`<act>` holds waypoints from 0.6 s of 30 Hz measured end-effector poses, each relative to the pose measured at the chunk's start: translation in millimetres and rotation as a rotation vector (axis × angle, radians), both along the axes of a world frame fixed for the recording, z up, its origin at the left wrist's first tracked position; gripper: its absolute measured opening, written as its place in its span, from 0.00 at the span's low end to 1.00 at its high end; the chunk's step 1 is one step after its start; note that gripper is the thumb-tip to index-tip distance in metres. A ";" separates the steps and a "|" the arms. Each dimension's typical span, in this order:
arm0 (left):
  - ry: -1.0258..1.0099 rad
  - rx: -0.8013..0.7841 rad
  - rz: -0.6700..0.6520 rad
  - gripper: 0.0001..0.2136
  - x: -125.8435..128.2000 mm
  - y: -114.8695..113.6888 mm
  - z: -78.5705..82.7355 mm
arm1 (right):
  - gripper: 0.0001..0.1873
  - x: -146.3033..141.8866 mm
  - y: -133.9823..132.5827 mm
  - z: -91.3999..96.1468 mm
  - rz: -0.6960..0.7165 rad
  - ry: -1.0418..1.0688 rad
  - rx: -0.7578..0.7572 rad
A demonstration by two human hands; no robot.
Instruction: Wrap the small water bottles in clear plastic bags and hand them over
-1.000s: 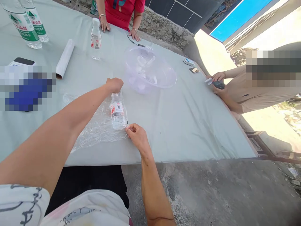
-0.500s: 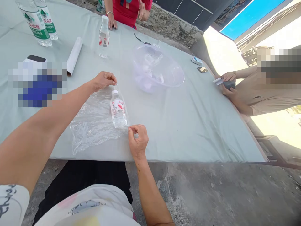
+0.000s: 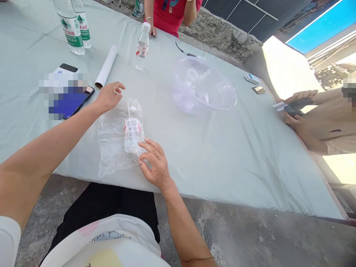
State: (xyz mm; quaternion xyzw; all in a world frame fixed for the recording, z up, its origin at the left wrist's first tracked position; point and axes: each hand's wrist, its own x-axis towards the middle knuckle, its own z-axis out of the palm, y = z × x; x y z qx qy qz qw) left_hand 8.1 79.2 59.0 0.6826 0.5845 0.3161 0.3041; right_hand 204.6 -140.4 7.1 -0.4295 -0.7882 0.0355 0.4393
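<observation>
A small clear water bottle point(image 3: 132, 136) with a white cap and a white-and-red label lies on the table under a sheet of clear plastic film point(image 3: 111, 155). The film spreads to its left and pokes up past its cap. My left hand point(image 3: 109, 97) hovers above the film's upper left side, fingers apart and holding nothing. By the bottle's base, my right hand point(image 3: 155, 165) pinches the film's edge between thumb and index finger. Its other fingers are stretched out beside the bottle.
A clear plastic basin point(image 3: 222, 100) holds crumpled film. Around the table point(image 3: 211, 159) are a second small bottle point(image 3: 142, 48), two large bottles point(image 3: 73, 35), a white roll point(image 3: 107, 66) and phones point(image 3: 89, 94). People stand at the far and right sides.
My left hand has let go of the film's far corner and drawn back left. The film now lies folded over the bottle, which has rolled left. My right hand has moved left.
</observation>
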 end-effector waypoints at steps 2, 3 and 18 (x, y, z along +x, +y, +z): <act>-0.081 -0.021 0.114 0.12 -2.0 -28.3 9.2 | 0.06 -1.5 -1.6 3.3 -0.018 0.066 -0.015; -0.129 -0.062 0.121 0.09 -2.0 -43.9 12.7 | 0.06 -2.3 -2.6 5.3 -0.028 0.086 -0.018; 0.028 -0.253 -0.046 0.16 16.2 -129.0 7.2 | 0.06 -33.1 7.9 5.6 0.147 -0.273 -0.139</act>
